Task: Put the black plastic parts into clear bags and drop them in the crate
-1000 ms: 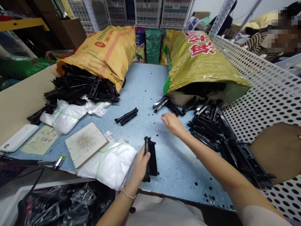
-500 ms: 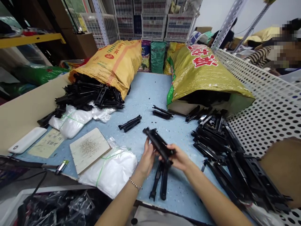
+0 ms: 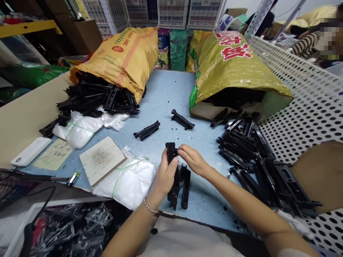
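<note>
My left hand (image 3: pixel 166 175) is wrapped round a long black plastic part (image 3: pixel 170 148), held upright over the front of the table. Against the upper right side of that part, my right hand (image 3: pixel 193 160) has its fingertips pinched together; a small dark bit shows at them, too small to name. Just below and to the right, another black strip (image 3: pixel 185 189) lies on the blue tabletop. Farther back are two small groups of black strips, the left group (image 3: pixel 147 130) and the right group (image 3: pixel 182 119).
A heap of black parts (image 3: pixel 238 146) spills from the green-yellow sack (image 3: pixel 241 67) at right. More parts (image 3: pixel 93 98) lie before the orange sack (image 3: pixel 118 53). White plastic bundles (image 3: pixel 128 182), a square board (image 3: pixel 103 160) and a white device (image 3: pixel 30 151) occupy the left. A perforated panel (image 3: pixel 302 85) borders the right.
The black part has turned from slanted to upright, and my right hand has moved to its upper side. The back right strips now lie at a different angle. The view has tipped down slightly.
</note>
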### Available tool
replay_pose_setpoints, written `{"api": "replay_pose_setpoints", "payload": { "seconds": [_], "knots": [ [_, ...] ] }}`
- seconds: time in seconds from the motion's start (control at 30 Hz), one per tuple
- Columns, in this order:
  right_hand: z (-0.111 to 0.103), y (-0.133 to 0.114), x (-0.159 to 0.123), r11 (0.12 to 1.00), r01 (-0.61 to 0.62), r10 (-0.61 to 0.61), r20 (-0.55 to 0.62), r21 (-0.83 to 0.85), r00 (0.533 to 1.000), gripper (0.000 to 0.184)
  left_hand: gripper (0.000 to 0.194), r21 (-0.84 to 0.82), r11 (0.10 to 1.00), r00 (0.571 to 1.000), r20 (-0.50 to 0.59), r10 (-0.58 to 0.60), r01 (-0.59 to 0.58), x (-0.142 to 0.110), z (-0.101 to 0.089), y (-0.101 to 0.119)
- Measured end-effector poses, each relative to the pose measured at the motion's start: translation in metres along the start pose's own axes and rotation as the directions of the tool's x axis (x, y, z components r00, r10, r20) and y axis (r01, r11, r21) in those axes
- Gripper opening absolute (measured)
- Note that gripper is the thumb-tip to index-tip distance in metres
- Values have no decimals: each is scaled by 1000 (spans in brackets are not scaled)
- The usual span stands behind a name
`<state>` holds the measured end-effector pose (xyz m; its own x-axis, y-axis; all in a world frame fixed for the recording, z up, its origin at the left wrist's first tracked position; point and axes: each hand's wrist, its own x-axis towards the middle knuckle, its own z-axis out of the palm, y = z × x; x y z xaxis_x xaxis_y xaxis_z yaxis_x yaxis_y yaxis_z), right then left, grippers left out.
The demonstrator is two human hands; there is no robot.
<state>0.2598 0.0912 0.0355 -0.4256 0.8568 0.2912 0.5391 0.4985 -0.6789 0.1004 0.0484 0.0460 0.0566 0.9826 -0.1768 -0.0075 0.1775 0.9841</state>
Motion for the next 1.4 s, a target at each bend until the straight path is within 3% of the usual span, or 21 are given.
{"api": "replay_pose_setpoints", "payload": {
  "seconds": [0.07, 0.13, 0.23, 0.33, 0.4, 0.43, 0.47, 0.57, 0.67, 0.77, 0.83, 0.9, 0.97, 1.03, 1.07, 1.13, 1.2, 1.23, 1.3, 1.33, 1.4],
  "knots": [
    [6, -5, -11, 997, -33, 27, 77, 75, 997, 50, 53, -22, 999, 999, -44, -29, 28, 6, -9, 0],
    [14, -12, -28, 993, 109, -105, 109, -38, 989, 53, 50, -61, 996, 994, -78, -73, 69, 11, -17, 2],
    [29, -19, -48, 892, 363, -350, 96, -271, 932, 47, 49, -111, 984, 990, -26, -141, 137, 15, -24, 4],
    [39, -14, -45, 847, 439, -414, 144, -301, 899, 42, 44, -57, 993, 995, 0, -102, 102, 17, -25, -4],
    [35, 0, -24, 920, 288, -246, 182, -267, 952, 40, 40, 37, 997, 998, -33, -60, 61, 15, -24, -18],
    [30, 11, -9, 953, 157, -114, 176, -258, 978, 38, 41, 85, 994, 997, -42, -62, 65, 12, -24, -28],
    [23, 23, 9, 965, -70, 99, 103, -253, 990, 35, 43, 131, 988, 996, -41, -79, 84, 8, -22, -38],
    [-5, 63, 61, 908, -339, 320, -115, -245, 941, 36, 51, 279, 953, 993, -39, -113, 119, -7, -13, -68],
    [-24, 91, 95, 844, -513, 482, -199, -159, 854, 40, 52, 382, 920, 996, -31, -85, 90, -16, -5, -87],
    [-22, 93, 96, 800, -600, 593, -124, -22, 796, 38, 53, 298, 952, 997, -13, -74, 75, -10, -8, -84],
    [-7, 79, 80, 793, -603, 606, -1, 89, 796, 42, 60, 126, 988, 996, -28, -87, 90, 3, -12, -71],
    [13, 56, 52, 789, -580, 562, 146, 202, 814, 47, 71, -148, 985, 995, -46, -94, 86, 17, -15, -52],
    [29, 32, 19, 774, -565, 500, 271, 285, 823, 46, 78, -413, 909, 995, -49, -85, 57, 28, -15, -31],
    [34, 13, -8, 749, -514, 389, 350, 419, 852, 48, 73, -539, 840, 996, -28, -87, 59, 31, -13, -13],
    [32, 6, -16, 764, -466, 363, 300, 446, 882, 50, 67, -550, 832, 995, -4, -96, 78, 30, -12, -6],
    [21, -1, -21, 875, -311, 311, 61, 370, 948, 52, 54, -537, 831, 990, 64, -129, 144, 23, -7, 3],
    [7, 1, -12, 991, -105, 119, -206, 79, 971, 50, 48, -531, 815, 972, 161, -170, 231, 12, 0, 7],
    [1, 3, -5, 997, 9, -31, -278, -80, 960, 48, 46, -532, 798, 957, 216, -194, 282, 7, 3, 7],
    [-6, 9, 11, 927, 216, -309, -299, -307, 903, 47, 46, -526, 768, 926, 291, -240, 365, -1, 11, 6],
    [-7, 11, 17, 892, 276, -386, -282, -359, 878, 46, 45, -522, 762, 918, 302, -257, 384, -3, 13, 6],
    [-5, 11, 23, 897, 282, -375, -250, -340, 893, 45, 46, -524, 759, 921, 273, -279, 385, -3, 14, 5]
  ]
}}
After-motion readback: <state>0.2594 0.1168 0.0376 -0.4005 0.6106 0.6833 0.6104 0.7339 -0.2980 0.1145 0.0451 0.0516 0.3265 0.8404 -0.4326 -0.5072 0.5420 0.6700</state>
